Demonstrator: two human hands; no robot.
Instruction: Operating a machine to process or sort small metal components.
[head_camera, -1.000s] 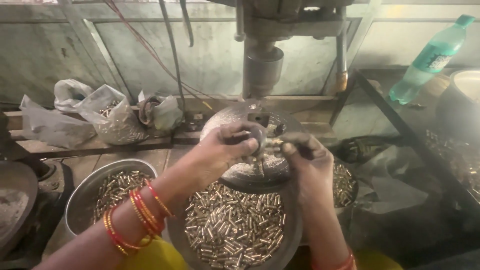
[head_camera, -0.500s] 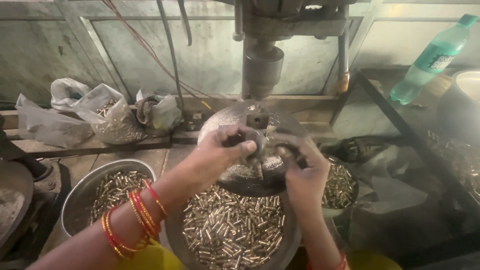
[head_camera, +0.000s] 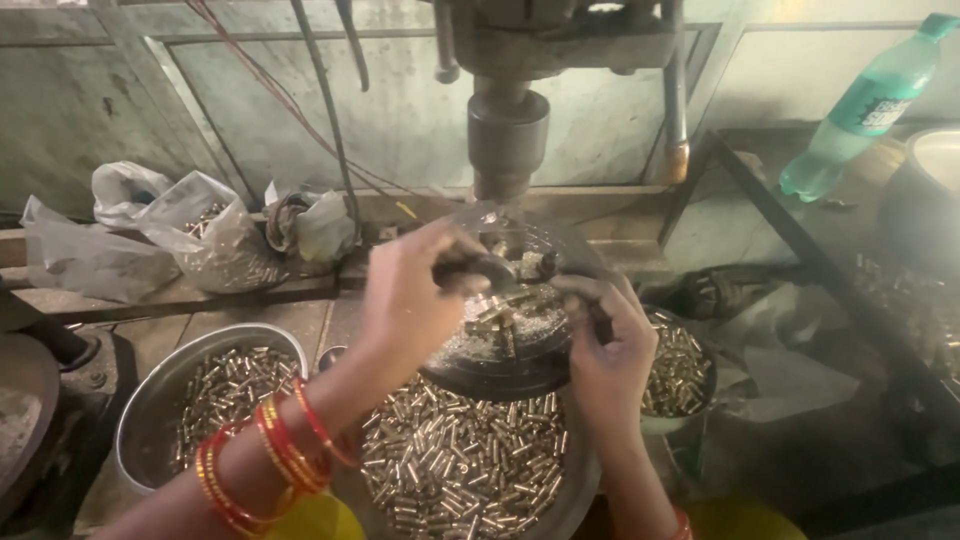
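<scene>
Workbench w/ drill press: both hands' grip pinches small shiny brass cylinders (head_camera: 505, 318) — left hand (head_camera: 415, 290), right hand (head_camera: 605, 345).

left hand (head_camera: 410, 290): centre frame, gripping a dark tool on the round plate (head_camera: 500, 370)
right hand (head_camera: 605, 350): touching plate's right edge

We see green plastic bottle (head_camera: 868, 105) upright at far right, by dark metal frame (head_camera: 790, 235). We see crumpled clear plastic bags (head_camera: 190, 240) of small brass pieces on wooden ledge (head_camera: 150, 297) at left; smaller tied bag (head_camera: 318, 228) just beside them. We note red and black wires (head_camera: 300, 110) running down grey wall (head_camera: 230, 100) behind. Round steel bowl (head_camera: 150, 400) of brass pieces at lower left; smaller bowl (head_camera: 680, 372) of same at right. Crumpled grey cloth (head_camera: 780, 350) right of it.
</scene>
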